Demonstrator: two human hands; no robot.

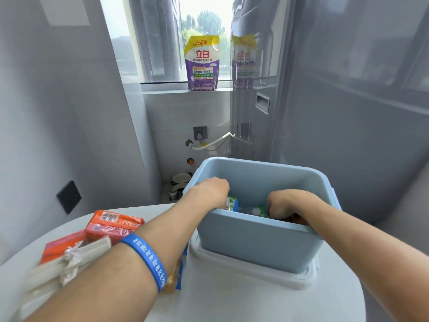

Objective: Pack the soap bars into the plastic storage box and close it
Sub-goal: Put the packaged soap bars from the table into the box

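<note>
My left hand [210, 190] reached over the left rim of the blue plastic storage box [260, 238] and down inside it, knuckles up, fingers curled out of sight below the rim; whether they gripped anything I could not tell. My right hand [287, 203] was deeper in the box over its near wall, bent at the wrist, fingers hidden among the contents, so its grip could not be judged either. The box stood open at the far right part of the round white table [301, 303], seated on a white lid [243, 263] lying flat beneath it. Inside, between my two hands, a green-and-white soap pack [232, 203] stood against the left side and another green-and-white pack [261, 211] lay lower, toward the middle; something brownish showed just under my right wrist, too hidden to name. The far wall of the box was bare above them.

Outside, near the table's left edge, two orange soap bars [111, 224] lay stacked, touching, and pale wrapped bars [69, 259] rested just beside them, partly under my left forearm, which wore a blue wristband [148, 261]. The near right part of the tabletop lay bare. On the window sill beyond stood a purple-and-yellow detergent pouch [202, 63], well apart from the table
</note>
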